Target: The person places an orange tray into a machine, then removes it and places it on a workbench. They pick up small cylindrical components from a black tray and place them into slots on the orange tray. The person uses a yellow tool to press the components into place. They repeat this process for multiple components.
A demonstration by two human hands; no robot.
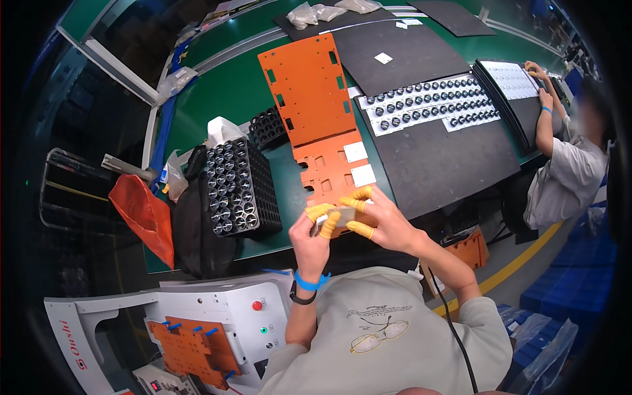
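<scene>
The left hand (311,237) and right hand (391,222) gripped a pale flat piece (342,217). An orange fixture (309,89) stretched toward the far side.

A small flat part (340,217) is held between the left hand (313,236) and the right hand (388,222) at the near end of the orange fixture (309,92); yellow finger cots (362,229) are worn on both hands. White square plates (355,152) are seated along the fixture's right edge. Left of the fixture, a black tray stack (266,191) is loaded with round parts (227,214). Right of it, white strips (428,102) with black round components (399,105) are laid on black mats (447,171). Farther right of the fixture, a co-worker (573,161) is positioned beside a white panel (507,79).
</scene>
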